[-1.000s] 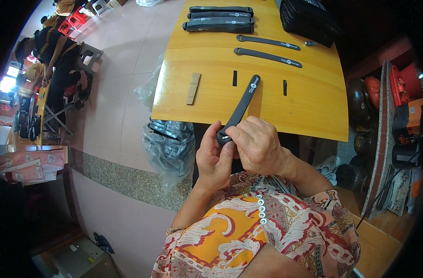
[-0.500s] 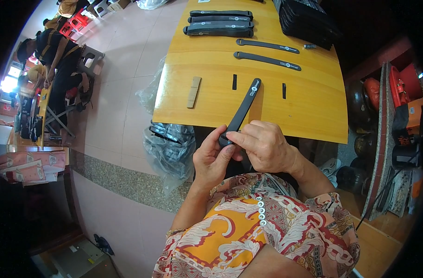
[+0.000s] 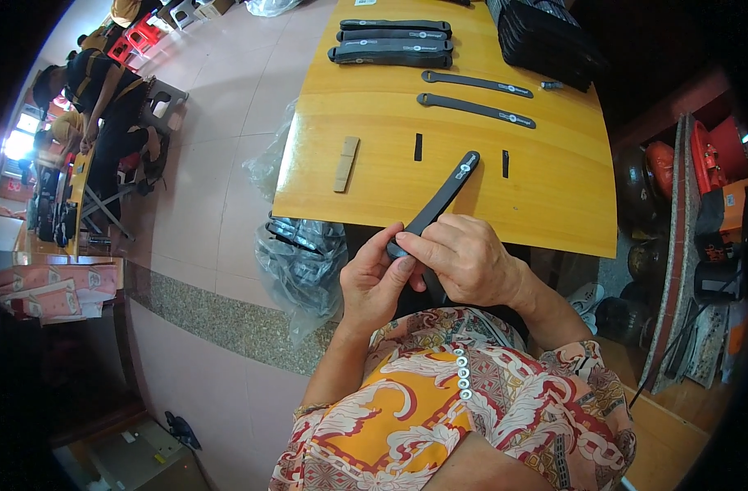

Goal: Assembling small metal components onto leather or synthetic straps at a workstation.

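Note:
A black strap (image 3: pixel 446 196) with pale print near its rounded far end slants up and right over the table's front edge. My left hand (image 3: pixel 372 282) is closed, pinching the near end between thumb and fingers. Closed as well, my right hand (image 3: pixel 472 260) presses its index finger and thumb on the same end, its other fingers curled. The fingers partly hide that end. Beyond them on the table lie two loose straps, a farther one (image 3: pixel 477 84) and a nearer one (image 3: pixel 477 111), each with a slotted left end.
Stacked straps (image 3: pixel 390 51) lie at the yellow table's (image 3: pixel 325 147) far left, a black pile (image 3: pixel 546 41) far right. Nearer are a cardboard strip (image 3: pixel 346 165) and two short black pieces (image 3: pixel 418 147). A plastic bag (image 3: pixel 302 270) hangs below the front edge. Someone sits working (image 3: pixel 103 106) at far left.
The held strap's far end has swung to the right and slightly down. Both hands keep their grip on its near end. The view has shifted slightly.

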`<action>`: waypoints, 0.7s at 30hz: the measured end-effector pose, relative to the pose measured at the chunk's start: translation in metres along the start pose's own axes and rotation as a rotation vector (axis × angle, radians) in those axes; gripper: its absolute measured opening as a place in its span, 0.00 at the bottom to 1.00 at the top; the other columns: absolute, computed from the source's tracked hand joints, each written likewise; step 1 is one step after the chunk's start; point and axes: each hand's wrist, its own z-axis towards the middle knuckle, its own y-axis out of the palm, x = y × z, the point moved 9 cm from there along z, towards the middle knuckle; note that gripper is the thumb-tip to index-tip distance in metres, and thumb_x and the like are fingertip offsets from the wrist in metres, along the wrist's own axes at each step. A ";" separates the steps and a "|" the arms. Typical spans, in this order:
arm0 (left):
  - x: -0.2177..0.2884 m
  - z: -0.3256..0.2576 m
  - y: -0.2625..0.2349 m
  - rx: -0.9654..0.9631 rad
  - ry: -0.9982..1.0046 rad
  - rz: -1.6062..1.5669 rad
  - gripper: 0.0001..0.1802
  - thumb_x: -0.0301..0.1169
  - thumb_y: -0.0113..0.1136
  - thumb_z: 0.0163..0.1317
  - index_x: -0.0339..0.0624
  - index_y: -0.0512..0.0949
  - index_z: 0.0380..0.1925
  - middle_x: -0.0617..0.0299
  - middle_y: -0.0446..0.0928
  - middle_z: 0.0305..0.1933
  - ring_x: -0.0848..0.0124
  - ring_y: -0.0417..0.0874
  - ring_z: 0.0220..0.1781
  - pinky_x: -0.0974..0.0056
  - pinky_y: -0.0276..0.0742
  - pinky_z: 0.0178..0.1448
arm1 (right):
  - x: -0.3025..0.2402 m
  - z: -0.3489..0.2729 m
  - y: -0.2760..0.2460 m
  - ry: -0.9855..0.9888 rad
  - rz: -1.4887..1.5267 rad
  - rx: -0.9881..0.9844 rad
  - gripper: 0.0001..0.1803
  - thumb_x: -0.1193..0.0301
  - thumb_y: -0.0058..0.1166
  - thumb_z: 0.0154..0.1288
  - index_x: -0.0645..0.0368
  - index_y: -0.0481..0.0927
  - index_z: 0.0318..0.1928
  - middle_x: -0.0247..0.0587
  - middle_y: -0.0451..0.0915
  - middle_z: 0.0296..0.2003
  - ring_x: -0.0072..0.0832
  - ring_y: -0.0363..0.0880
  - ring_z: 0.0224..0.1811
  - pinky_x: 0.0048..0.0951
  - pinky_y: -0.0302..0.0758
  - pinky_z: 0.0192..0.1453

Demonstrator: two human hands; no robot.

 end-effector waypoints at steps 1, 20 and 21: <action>0.000 0.000 0.000 0.013 -0.001 0.011 0.21 0.19 0.52 0.62 0.28 0.66 0.55 0.57 0.77 0.29 0.73 0.79 0.25 0.72 0.75 0.30 | -0.001 0.000 0.000 -0.018 -0.020 -0.001 0.19 0.77 0.56 0.44 0.65 0.76 0.42 0.39 0.73 0.26 0.34 0.72 0.25 0.32 0.69 0.26; 0.013 -0.002 0.007 0.091 0.212 0.452 0.20 0.22 0.56 0.60 0.28 0.69 0.52 0.63 0.75 0.21 0.82 0.74 0.24 0.76 0.70 0.29 | 0.011 -0.018 0.005 0.223 0.090 0.256 0.14 0.84 0.53 0.42 0.69 0.76 0.35 0.47 0.75 0.24 0.41 0.74 0.24 0.35 0.71 0.26; 0.011 -0.003 0.007 0.092 0.213 0.453 0.20 0.22 0.56 0.60 0.28 0.69 0.52 0.63 0.75 0.21 0.82 0.74 0.24 0.76 0.70 0.29 | 0.012 -0.018 0.004 0.222 0.091 0.256 0.14 0.84 0.53 0.42 0.69 0.76 0.35 0.47 0.75 0.24 0.41 0.74 0.24 0.35 0.71 0.26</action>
